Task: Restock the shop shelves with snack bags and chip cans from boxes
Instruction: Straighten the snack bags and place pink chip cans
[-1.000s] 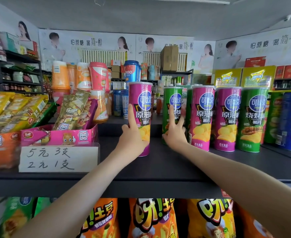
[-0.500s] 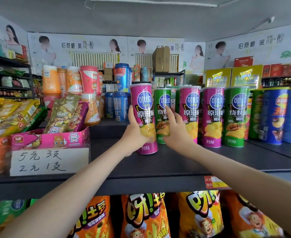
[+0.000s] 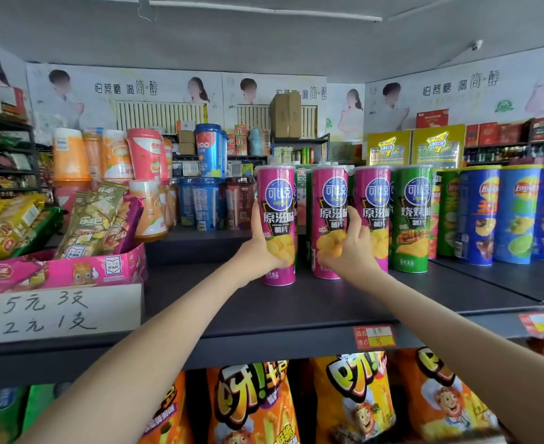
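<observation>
On shelf (image 3: 296, 306), left grip (image 3: 257, 251) seemingly clasping can (image 3: 278, 200)

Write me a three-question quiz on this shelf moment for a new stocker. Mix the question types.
1. True or false: the left hand grips the leftmost pink can, which stands upright.
2. Which colour is the can right beside the row of pink ones, on their right? A) blue B) green C) orange
3. Fill in: counting from the left, the right hand holds the ____ pink can.

Key
1. True.
2. B, the green can.
3. Second: its fingers curl round the second pink can.
</observation>
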{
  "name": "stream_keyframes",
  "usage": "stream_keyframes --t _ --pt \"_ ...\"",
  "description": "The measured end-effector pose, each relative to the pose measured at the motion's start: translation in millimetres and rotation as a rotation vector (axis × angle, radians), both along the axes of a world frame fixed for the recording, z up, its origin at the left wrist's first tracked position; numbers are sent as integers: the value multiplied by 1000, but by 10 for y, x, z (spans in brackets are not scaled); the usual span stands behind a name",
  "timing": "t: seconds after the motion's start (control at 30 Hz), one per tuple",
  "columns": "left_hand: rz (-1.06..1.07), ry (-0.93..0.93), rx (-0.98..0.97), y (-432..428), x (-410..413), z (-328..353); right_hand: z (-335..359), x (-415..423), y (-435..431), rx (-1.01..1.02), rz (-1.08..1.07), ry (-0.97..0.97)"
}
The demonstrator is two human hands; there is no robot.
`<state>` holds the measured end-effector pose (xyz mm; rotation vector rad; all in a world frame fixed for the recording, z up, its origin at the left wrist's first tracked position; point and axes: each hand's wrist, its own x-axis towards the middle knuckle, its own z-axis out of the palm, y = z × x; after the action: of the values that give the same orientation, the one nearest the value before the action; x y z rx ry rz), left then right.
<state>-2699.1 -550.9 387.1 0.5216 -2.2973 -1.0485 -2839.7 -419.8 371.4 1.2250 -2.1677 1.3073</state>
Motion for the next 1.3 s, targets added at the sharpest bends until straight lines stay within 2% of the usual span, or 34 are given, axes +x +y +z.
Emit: stream_keyframes --t 0.13,0.57,0.77,0.93,1.03,1.1,1.2,1.3 --pt "-18 1 -6 -17 -27 -10 38 -3 -50 49 70 -128" --pt "94 -2 -68 105 -163 -62 21 -30 -79 25 4 -106" --pt "263 13 -42 463 -51 -107 -39 181 206 15 61 -99" --pt "303 98 -174 1112 422 -177 -136 658 512 -77 162 -22" --pt "363 249 -98 1543 845 -417 -306 1092 796 -270 291 128" --pt "435 306 -65 1782 1136 -705 -543 1405 960 -326 416 142" --pt "546 304 13 2055 1570 -1267 -1084 1855 1057 -242 583 69" --pt "690 171 187 2176 2040 -1908 -1719 2309 1065 -52 725 -66"
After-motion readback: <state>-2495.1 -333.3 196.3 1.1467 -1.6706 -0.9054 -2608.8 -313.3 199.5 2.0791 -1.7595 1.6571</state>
